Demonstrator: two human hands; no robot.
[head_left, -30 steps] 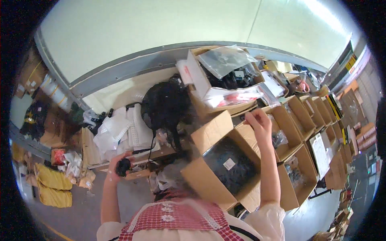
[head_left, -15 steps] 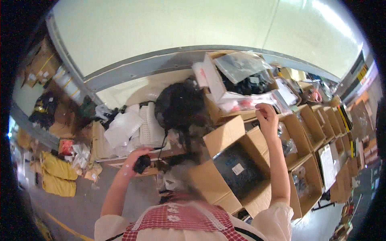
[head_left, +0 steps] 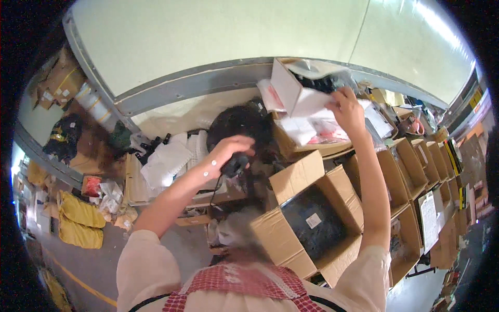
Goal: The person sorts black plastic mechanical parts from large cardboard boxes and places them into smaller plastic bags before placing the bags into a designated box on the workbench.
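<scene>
My left hand point(head_left: 233, 147) reaches forward over the middle of the work area, with a rounded black object point(head_left: 235, 165) at its palm. A thin dark cord hangs from that object; its exact kind does not show. My right hand point(head_left: 347, 108) has its fingers closed at the right edge of a white box point(head_left: 306, 101). The box is tilted, and dark items under clear plastic lie inside. Beneath it, white and pink plastic-wrapped items point(head_left: 317, 131) rest in a carton. A large dark, round shape point(head_left: 241, 127) sits beyond my left hand, partly hidden by it.
An open cardboard box point(head_left: 296, 242) with a black, labelled item point(head_left: 317, 221) stands close in front. Rows of open cartons point(head_left: 405, 166) run along the right. White sheets point(head_left: 165, 164) lie on the left bench. A yellow sack point(head_left: 80, 221) lies on the floor.
My left hand has moved forward and right with the black object. My right hand has gone farther forward and taken hold of the white box, which has shifted and tilted.
</scene>
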